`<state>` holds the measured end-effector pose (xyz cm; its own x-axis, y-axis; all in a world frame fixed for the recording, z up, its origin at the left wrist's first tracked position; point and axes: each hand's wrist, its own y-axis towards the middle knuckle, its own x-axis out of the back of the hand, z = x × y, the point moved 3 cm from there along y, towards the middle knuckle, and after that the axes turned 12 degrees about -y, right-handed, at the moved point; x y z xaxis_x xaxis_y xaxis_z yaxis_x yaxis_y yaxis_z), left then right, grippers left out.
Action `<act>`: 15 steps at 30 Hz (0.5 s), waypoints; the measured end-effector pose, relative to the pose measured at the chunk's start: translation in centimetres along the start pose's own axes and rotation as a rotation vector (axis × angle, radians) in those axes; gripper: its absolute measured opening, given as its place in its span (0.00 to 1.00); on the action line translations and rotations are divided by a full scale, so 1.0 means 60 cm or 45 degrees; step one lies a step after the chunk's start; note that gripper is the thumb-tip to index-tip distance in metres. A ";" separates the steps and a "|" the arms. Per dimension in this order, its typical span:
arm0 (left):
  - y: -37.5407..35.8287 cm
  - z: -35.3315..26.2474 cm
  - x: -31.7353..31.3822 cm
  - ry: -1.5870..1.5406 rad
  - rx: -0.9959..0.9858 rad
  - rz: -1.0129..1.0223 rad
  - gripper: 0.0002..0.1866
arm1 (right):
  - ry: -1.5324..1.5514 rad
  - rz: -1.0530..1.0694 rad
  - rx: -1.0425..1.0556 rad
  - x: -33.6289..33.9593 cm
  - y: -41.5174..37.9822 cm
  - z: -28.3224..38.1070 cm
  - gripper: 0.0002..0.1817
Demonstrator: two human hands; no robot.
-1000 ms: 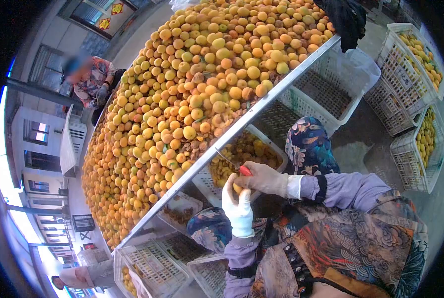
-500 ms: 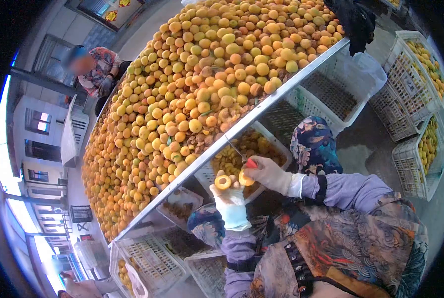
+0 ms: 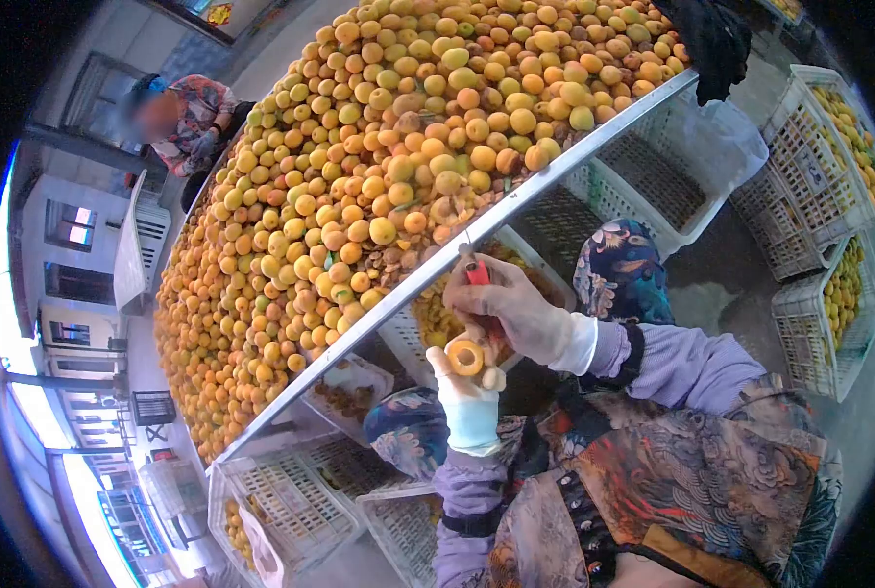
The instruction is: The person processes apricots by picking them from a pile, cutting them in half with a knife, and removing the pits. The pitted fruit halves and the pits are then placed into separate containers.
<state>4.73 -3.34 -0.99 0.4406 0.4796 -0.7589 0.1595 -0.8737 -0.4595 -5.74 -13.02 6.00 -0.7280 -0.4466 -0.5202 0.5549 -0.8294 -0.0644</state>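
Note:
A cut apricot half (image 3: 465, 357), its hollow facing up, sits in the gloved fingers of my left hand (image 3: 471, 400). Just above it, my right hand (image 3: 535, 318), also gloved, is closed around a small knife (image 3: 478, 271) with a red handle. The knife's tip points toward the metal edge of the table, and most of the blade is hard to make out. Below both hands stands a crate of yellow apricot pieces (image 3: 436, 321), partly hidden by them. Whole apricots (image 3: 359, 186) are heaped on the sloping table beyond.
The metal table edge (image 3: 359, 333) runs diagonally in front of me. White crates (image 3: 291, 505) stand at lower left, and stacked crates of fruit (image 3: 800, 176) at right. A plastic-lined crate (image 3: 687, 220) is under the table. Across the heap sits another person (image 3: 197, 122).
My right hand has risen with the knife toward the table edge. A second apricot piece at its fingers is no longer visible. My left hand has shifted slightly right, still holding a half.

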 end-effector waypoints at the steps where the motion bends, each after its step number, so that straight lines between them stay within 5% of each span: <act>1: -0.007 0.007 -0.007 -0.045 0.004 -0.055 0.25 | -0.004 -0.005 -0.003 0.001 0.002 0.000 0.08; 2: -0.021 0.011 -0.018 0.178 -0.172 0.113 0.22 | 0.066 -0.004 0.032 0.002 0.002 0.000 0.08; 5: -0.029 0.022 -0.038 0.043 -0.003 0.113 0.29 | 0.163 -0.060 0.028 0.005 -0.001 0.001 0.10; 9: -0.035 0.026 -0.055 0.079 0.058 -0.049 0.25 | 0.043 -0.062 0.068 0.012 -0.007 0.002 0.12; 15: -0.031 0.034 -0.061 0.077 0.073 0.081 0.21 | -0.159 -0.004 0.067 0.005 -0.009 0.011 0.11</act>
<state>1.01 -3.29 1.69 0.5013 0.4158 -0.7588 0.0793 -0.8954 -0.4382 -6.51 -12.93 6.48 -0.7759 -0.4797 -0.4096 0.5331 -0.8458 -0.0192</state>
